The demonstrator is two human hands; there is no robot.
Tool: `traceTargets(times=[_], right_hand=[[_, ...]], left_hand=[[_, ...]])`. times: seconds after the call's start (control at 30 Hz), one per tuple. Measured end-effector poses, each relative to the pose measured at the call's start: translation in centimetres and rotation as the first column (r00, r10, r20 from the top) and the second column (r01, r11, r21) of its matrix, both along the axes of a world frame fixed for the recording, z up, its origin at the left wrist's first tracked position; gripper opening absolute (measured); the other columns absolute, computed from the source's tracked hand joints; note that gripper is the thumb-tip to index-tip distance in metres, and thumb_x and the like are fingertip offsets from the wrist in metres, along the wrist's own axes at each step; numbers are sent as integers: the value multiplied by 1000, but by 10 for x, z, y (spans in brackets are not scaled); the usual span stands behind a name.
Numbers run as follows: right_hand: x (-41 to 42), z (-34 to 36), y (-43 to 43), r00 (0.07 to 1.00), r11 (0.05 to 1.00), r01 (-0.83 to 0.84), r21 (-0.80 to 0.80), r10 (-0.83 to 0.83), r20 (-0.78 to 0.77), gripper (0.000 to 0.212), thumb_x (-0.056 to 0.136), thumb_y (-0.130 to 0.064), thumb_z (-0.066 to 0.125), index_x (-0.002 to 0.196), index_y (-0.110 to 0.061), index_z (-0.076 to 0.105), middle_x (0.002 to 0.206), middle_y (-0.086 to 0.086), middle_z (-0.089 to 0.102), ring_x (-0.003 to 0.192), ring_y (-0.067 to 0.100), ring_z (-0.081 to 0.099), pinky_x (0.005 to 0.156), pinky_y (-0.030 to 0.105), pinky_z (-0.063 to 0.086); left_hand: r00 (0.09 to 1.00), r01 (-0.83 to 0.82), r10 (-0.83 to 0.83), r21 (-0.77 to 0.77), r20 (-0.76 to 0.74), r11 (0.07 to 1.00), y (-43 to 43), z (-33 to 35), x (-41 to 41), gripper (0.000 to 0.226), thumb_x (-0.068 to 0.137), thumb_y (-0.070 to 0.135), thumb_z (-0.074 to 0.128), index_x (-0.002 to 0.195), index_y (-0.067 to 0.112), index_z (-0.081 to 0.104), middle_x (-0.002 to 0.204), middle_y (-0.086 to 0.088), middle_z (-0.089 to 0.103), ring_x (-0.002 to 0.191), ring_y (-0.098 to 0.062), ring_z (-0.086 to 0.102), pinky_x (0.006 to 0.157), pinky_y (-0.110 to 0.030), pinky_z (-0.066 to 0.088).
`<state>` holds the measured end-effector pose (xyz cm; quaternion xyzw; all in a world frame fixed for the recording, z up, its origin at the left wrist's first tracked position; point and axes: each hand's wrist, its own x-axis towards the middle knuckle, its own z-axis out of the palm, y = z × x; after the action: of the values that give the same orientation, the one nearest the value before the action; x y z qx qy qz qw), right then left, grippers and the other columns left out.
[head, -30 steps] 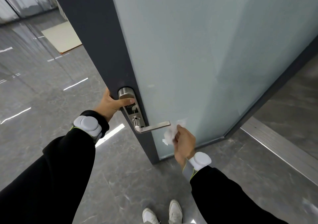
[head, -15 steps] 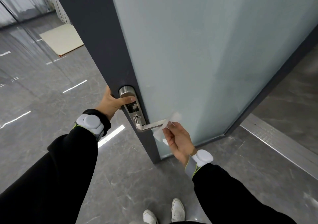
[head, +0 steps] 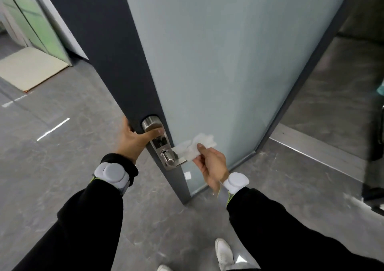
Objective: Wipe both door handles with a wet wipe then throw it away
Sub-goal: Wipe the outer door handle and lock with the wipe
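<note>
We pinch the crumpled wet wipe [head: 197, 146] in our right hand [head: 209, 164], pressed over the lever handle [head: 179, 163] and hiding most of it, while our left hand [head: 135, 141] clasps the edge of the frosted-glass door [head: 228, 62], thumb across the lock plate [head: 159, 140], with a beige mat [head: 29, 69] far left and a white shoe [head: 223, 252] below.

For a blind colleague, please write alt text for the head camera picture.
A person's right hand holds a white wet wipe over the metal door handle of a frosted-glass door. The left hand grips the door's edge, thumb on the lock plate above the handle.
</note>
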<state>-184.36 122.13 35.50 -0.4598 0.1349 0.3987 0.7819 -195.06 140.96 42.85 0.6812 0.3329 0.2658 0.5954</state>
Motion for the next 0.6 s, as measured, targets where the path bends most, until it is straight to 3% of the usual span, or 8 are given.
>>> traceTargets(times=[0.07, 0.17, 0.23, 0.33, 0.43, 0.6], right_hand=[[-4, -3, 5, 999, 997, 40, -64, -39, 24, 19, 87, -13, 71, 74, -5, 60, 78, 13, 65, 69, 18, 64, 81, 33, 60], [-13, -3, 12, 994, 993, 100, -66, -98, 37, 22, 81, -18, 77, 91, -4, 64, 88, 16, 64, 79, 23, 64, 88, 41, 58], [-18, -1, 14, 989, 987, 143, -79, -140, 48, 20, 82, -17, 76, 93, -5, 64, 89, 16, 64, 79, 22, 64, 83, 37, 59], [-24, 3, 18, 979, 975, 194, -104, -187, 78, 15, 85, -12, 73, 77, -6, 62, 81, 14, 62, 68, 20, 61, 79, 35, 60], [-32, 5, 25, 968, 962, 242, -126, -231, 96, 10, 85, -9, 72, 85, -2, 64, 85, 17, 63, 76, 24, 60, 85, 41, 58], [-63, 4, 42, 957, 948, 287, -138, -279, 76, 9, 83, -5, 72, 88, 1, 68, 82, 14, 72, 73, 23, 69, 71, 34, 60]], left_hand=[[1000, 9, -9, -8, -5, 1000, 3, 1, -2, 93, 49, 30, 94, 131, 25, 50, 117, -4, 68, 102, -22, 68, 80, -38, 60], [999, 30, -30, 23, 11, 999, 4, 5, -4, 93, 51, 26, 95, 129, 34, 46, 118, 4, 67, 108, -19, 67, 92, -47, 56], [998, 54, -56, 41, 33, 998, 3, 7, -5, 90, 56, 19, 94, 129, 34, 44, 119, 8, 66, 109, -13, 66, 95, -44, 54], [994, 87, -91, 62, 65, 994, 4, 8, -6, 85, 60, 10, 93, 126, 35, 44, 120, 10, 65, 109, -8, 65, 98, -38, 53], [989, 105, -112, 77, 95, 991, 7, 9, -7, 83, 59, 9, 93, 122, 33, 45, 119, 8, 65, 108, -8, 65, 97, -34, 53], [985, 122, -132, 91, 114, 988, 10, 9, -9, 90, 59, 10, 93, 133, 18, 41, 120, 8, 62, 106, 1, 63, 91, -22, 50]])
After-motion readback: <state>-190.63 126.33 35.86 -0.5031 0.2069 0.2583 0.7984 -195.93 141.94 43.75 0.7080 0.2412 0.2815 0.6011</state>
